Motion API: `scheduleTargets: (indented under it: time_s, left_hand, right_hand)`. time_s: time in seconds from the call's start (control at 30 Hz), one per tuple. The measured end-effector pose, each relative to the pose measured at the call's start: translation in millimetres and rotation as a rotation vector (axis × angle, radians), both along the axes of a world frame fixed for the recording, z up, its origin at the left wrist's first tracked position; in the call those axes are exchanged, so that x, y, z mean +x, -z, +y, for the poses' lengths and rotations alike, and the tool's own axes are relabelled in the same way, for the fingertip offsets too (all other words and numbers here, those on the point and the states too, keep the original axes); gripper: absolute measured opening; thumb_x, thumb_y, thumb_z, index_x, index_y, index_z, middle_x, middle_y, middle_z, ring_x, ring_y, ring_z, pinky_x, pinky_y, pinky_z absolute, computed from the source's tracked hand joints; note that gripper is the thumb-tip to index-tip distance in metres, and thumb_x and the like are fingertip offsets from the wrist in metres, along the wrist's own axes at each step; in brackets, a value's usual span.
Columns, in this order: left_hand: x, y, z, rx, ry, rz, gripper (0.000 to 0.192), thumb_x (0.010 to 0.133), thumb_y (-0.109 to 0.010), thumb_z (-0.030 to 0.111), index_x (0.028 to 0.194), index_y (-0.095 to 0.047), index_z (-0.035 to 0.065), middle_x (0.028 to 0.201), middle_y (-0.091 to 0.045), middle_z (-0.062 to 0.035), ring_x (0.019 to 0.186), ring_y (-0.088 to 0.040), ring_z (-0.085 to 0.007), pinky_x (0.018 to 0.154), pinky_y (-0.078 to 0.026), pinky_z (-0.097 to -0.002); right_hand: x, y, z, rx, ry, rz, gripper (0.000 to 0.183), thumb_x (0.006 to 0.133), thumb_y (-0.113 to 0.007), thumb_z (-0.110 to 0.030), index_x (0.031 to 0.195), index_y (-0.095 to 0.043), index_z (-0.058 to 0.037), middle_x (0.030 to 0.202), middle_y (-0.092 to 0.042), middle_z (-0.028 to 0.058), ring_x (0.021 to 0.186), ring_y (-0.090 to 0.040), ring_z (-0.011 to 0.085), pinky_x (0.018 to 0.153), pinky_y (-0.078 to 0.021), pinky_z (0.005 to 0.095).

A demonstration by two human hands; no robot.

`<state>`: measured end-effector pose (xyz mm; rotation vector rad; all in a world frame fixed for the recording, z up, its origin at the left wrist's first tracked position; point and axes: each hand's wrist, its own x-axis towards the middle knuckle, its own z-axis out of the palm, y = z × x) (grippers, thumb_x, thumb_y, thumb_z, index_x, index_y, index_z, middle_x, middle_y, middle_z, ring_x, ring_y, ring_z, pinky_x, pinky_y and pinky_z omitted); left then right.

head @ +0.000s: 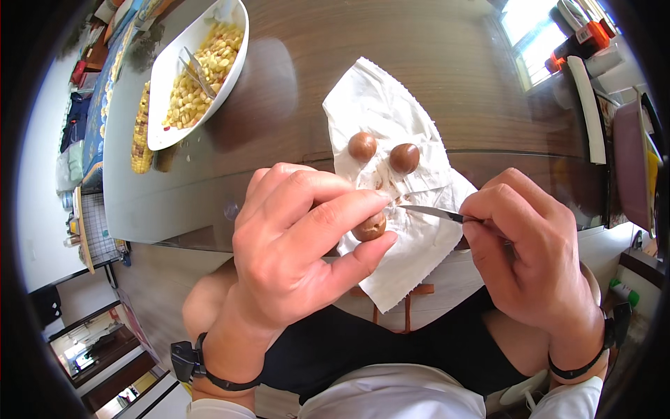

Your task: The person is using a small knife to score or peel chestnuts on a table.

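Observation:
Between the thumb and fingers of my left hand (298,241) is a round brown nut (370,227), possibly a macadamia, with a chipped, paler patch on its shell. My right hand (523,241) pinches a small pointed metal blade (432,210), whose tip points left, just right of the nut and not touching it. Under both lies a creased white tissue (384,99) that hangs over the table's near edge. Two more brown nuts, one on the left (362,146) and one on the right (404,158), rest on the tissue with brown crumbs near them.
A white bowl (157,118) of loose corn kernels, with metal tweezers (198,73) in it, stands at the back left of the glass-topped table (293,131). A partly stripped corn cob (141,131) lies beside it. A pinkish-purple container (631,162) is at the far right.

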<state>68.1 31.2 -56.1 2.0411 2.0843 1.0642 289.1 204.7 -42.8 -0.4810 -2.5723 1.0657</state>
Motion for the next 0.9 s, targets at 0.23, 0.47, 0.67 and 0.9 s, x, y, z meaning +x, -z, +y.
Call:
scheduleTargets:
  time_s: [0.23,0.47,0.67,0.9]
  left_hand:
    - [2.5,-2.0,0.4,-0.020,-0.010,-0.008,0.040,0.076,-0.100,0.010,0.112,-0.084,0.0049,0.098,-0.074,-0.0080,0.086,-0.067,-0.0263,0.076,-0.056,-0.0373]
    - [6.1,0.1,1.6,-0.008,-0.035,-0.016,0.042,0.073,-0.102,0.010,0.110,-0.084,0.0057,0.097,-0.073,-0.0068,0.087,-0.066,-0.0252,0.076,-0.055,-0.0364]
    - [8.0,1.3,3.2,0.000,-0.049,0.007,0.042,0.071,-0.104,0.011,0.108,-0.083,0.0075,0.094,-0.070,-0.0055,0.085,-0.065,-0.0249,0.074,-0.053,-0.0364]
    - [9.7,3.0,3.9,0.008,-0.054,0.040,0.043,0.070,-0.105,0.011,0.106,-0.083,0.0084,0.093,-0.069,-0.0048,0.084,-0.065,-0.0248,0.073,-0.053,-0.0367]
  right_hand:
    - [0.7,-5.9,-0.9,0.003,-0.008,0.003,0.019,0.087,-0.075,0.008,0.103,-0.075,-0.0018,0.087,-0.066,0.0135,0.070,-0.068,0.0305,0.064,-0.0544,0.0391]
    - [2.3,-12.3,-2.5,0.012,-0.034,-0.009,0.023,0.083,-0.079,0.008,0.103,-0.079,-0.0033,0.082,-0.064,0.0100,0.066,-0.067,0.0281,0.059,-0.0532,0.0376]
    - [2.3,-10.1,-6.2,0.041,-0.015,0.010,0.026,0.081,-0.079,0.008,0.104,-0.079,-0.0050,0.082,-0.062,0.0089,0.065,-0.067,0.0274,0.057,-0.0529,0.0378]
    - [2.3,-8.9,-9.5,0.078,-0.005,0.012,0.027,0.081,-0.080,0.006,0.105,-0.079,-0.0066,0.084,-0.061,0.0088,0.065,-0.067,0.0277,0.057,-0.0529,0.0384]
